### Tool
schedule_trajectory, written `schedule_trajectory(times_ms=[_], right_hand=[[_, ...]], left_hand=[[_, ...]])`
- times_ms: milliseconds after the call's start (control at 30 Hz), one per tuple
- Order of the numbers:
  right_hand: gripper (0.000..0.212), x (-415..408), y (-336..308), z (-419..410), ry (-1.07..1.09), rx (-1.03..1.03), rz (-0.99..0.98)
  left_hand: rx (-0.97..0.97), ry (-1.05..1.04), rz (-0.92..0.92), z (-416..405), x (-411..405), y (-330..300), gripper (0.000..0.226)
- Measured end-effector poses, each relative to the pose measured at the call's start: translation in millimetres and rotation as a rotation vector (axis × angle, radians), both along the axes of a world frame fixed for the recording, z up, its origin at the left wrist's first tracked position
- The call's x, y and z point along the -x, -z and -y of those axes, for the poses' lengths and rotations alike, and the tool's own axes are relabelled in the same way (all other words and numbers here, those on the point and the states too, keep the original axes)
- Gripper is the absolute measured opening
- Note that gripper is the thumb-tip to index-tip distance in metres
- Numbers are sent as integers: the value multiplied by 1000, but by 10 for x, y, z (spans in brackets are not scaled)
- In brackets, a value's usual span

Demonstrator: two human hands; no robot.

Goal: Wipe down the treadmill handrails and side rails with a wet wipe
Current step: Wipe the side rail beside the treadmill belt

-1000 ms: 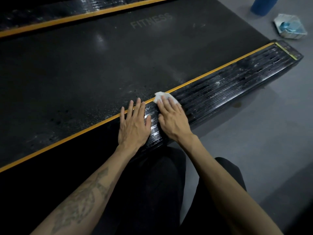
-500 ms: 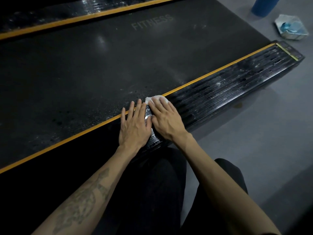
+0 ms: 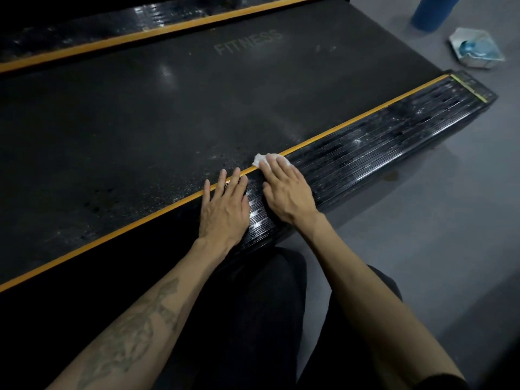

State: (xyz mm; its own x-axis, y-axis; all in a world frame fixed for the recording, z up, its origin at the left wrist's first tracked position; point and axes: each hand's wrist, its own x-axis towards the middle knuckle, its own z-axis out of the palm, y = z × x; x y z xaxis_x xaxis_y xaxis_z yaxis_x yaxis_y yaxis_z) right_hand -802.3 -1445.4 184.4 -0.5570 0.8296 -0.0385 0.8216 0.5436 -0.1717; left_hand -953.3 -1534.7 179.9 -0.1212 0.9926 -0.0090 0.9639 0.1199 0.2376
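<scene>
The white wipe point(image 3: 270, 159), crumpled and soft-looking, is pressed flat on the near side rail point(image 3: 380, 147) by the right hand point(image 3: 287, 192); fingers are straight and close together, only the wipe's far edge is seen past the fingertips, at the orange strip point(image 3: 351, 123). The left hand point(image 3: 225, 209) is laid flat on the same rail just beside it, fingers straight and slightly spread, tips reaching across the strip. The rail is ribbed black plastic, glossy and streaked, probably wet. The belt point(image 3: 168, 114) is matte, dark, speckled, with faded "FITNESS" lettering. A second ribbed rail point(image 3: 112, 26) is seen on the far side. On the grey floor point(image 3: 422, 220), a crinkled wipe pack point(image 3: 475, 49) is lying beside a blue cylinder point(image 3: 430, 12), partly cut off.
</scene>
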Motion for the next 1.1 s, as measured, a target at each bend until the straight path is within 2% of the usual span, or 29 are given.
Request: schedule_trajectory(times_ms=[133, 333, 567, 733, 933, 1000, 1100], right_hand=[[76, -55, -6, -41, 157, -2, -25], [71, -12, 25, -9, -11, -4, -15], [73, -128, 12, -208, 135, -17, -39], [65, -41, 31, -69, -34, 5, -25], [73, -125, 3, -253, 132, -23, -46], [69, -107, 13, -153, 183, -4, -81], [65, -43, 34, 35, 99, 11, -97]], left_hand=[[-3, -83, 25, -10, -123, 2, 56], [-11, -72, -11, -35, -172, 31, 57], [-8, -58, -40, -50, -144, 67, 62], [-11, -44, -48, -69, -159, 56, 70], [-16, -20, -41, -59, -171, 48, 69], [-17, -18, -42, -59, -171, 47, 68], [-19, -18, -44, -63, -165, 52, 68]])
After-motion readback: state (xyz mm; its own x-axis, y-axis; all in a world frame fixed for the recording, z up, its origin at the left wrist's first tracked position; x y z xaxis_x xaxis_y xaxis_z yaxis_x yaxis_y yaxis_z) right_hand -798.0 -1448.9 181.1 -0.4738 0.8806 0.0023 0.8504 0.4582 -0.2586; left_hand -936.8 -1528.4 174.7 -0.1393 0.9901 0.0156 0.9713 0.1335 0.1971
